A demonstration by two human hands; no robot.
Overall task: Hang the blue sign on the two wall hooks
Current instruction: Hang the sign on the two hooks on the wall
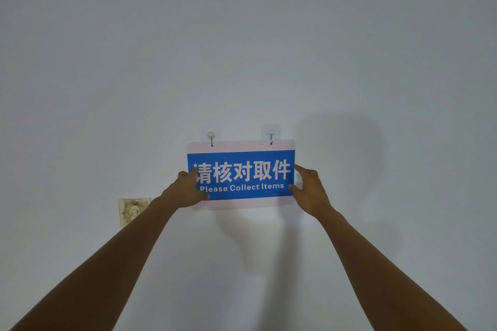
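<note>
Holding the blue sign [240,174] flat to the wall, the left hand [188,191] pinches its left edge and the right hand [309,191] its right edge. Both top holes sit right at the left hook [211,137] and the right hook [271,135]; they look threaded, though that's hard to confirm at this range. Best move: lower gently, let each hook take weight evenly, then ease off one side at a time.
</note>
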